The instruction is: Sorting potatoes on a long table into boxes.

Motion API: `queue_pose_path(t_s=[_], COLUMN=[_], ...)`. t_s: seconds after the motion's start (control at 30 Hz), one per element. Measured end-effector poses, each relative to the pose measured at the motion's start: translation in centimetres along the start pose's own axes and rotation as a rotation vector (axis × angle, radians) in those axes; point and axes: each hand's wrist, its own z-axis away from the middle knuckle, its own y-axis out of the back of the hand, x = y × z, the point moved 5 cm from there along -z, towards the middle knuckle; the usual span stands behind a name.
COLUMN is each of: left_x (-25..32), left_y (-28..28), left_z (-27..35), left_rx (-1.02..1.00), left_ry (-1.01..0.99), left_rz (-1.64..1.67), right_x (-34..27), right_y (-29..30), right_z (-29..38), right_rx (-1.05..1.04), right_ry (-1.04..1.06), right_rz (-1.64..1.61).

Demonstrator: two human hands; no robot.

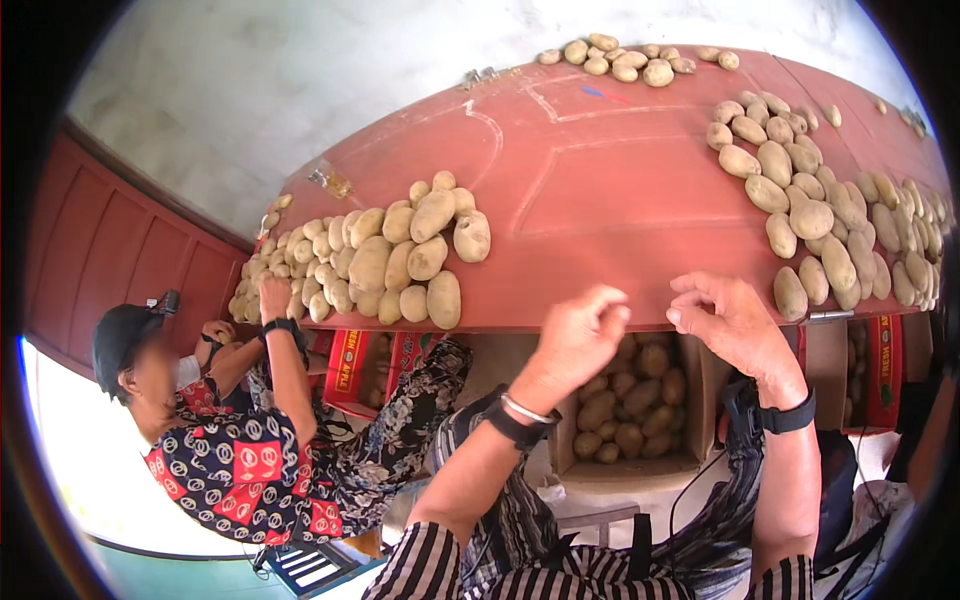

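Observation:
My left hand [581, 337] is raised by the front edge of the red table [607, 247], fingers curled, with no object visible in it. Facing it across a small gap is my right hand [720, 319], thumb and fingers bent and apart, also without a visible object. Below them, a cardboard box [630, 476] holds many potatoes [641, 397]. To the left on the table lies a large heap of potatoes [371, 262]; another heap [810, 217] spreads to the right of my right hand.
A seated person [232, 450] at the left reaches to the left heap. Red cartons [349, 371] with potatoes stand under the table, another carton [885, 371] at right. A glass [330, 180] and more potatoes [622, 60] are near the table's far edge. Part of another person's arm [934, 442] shows far right.

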Motion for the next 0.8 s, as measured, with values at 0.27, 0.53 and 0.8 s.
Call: queue_pose_path(t_s=[0.27,0.53,0.8], left_x=[-4.8,-7.7,-3.3], left_y=[11.9,11.8,8.3], left_z=[-6.1,-8.6,-6.8], left_rx=[0.173,0.141,0.166], left_ry=[0.183,0.243,0.008], left_rz=[-0.856,-1.219,-1.149], right_x=[-0.1,-0.3,-0.4], right_y=[-1.0,-0.4,-0.3], right_z=[0.2,0.0,0.4], right_rx=[-0.031,-0.017,-0.010], right_ry=[0.003,0.122,0.146], right_rz=[-0.059,-0.019,0.026])
